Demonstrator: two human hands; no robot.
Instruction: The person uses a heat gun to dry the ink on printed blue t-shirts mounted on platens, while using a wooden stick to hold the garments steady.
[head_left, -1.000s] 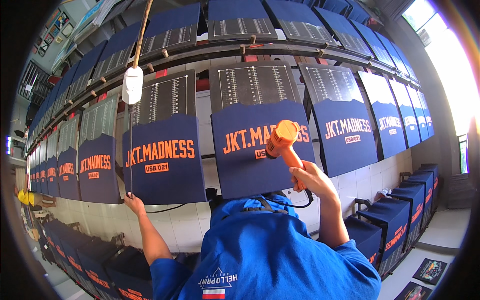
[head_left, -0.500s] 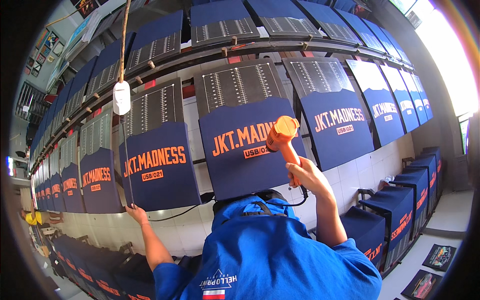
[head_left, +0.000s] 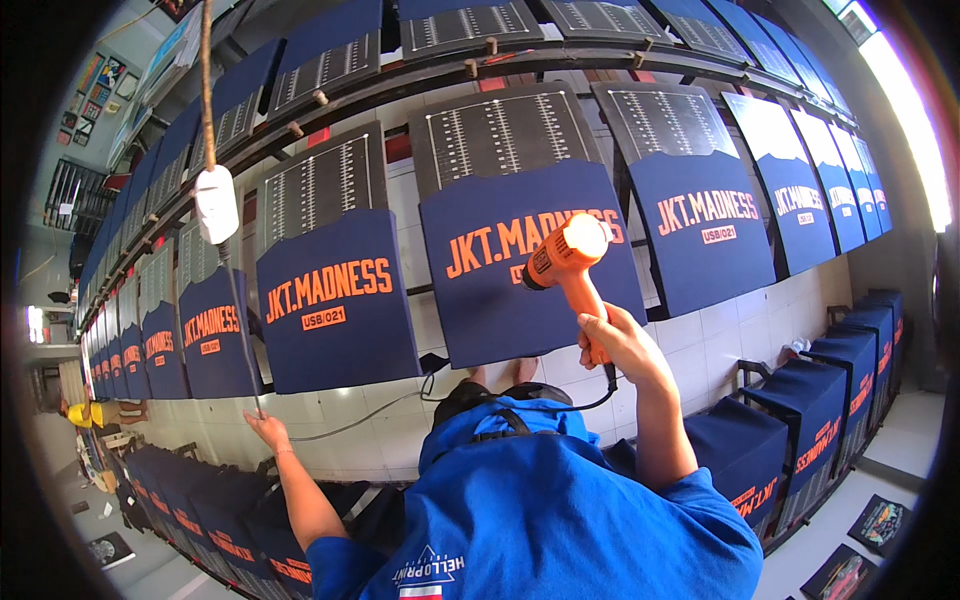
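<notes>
My right hand is wrapped round the handle of an orange heat gun. Its dark nozzle points left, above a navy fabric panel with orange print, and its round back end glares brightly. Off to the left, my left hand is closed on a thin dark cord; the fingertips are small in view. That cord runs up to a white power socket hanging from a brown rope or stick. A black cable leaves the heat gun's handle and passes across my waist.
Slanted black boards carry more navy printed panels in long rows ahead of me. Another row of covered boards stands behind me on both sides. A dark rail with wooden pegs runs between the far rows. White tiles cover the floor.
The view has shifted, so the panels sit farther right and higher, and my feet now show. The heat gun has tilted slightly, its back end now glaring. Both hands keep their grips.
</notes>
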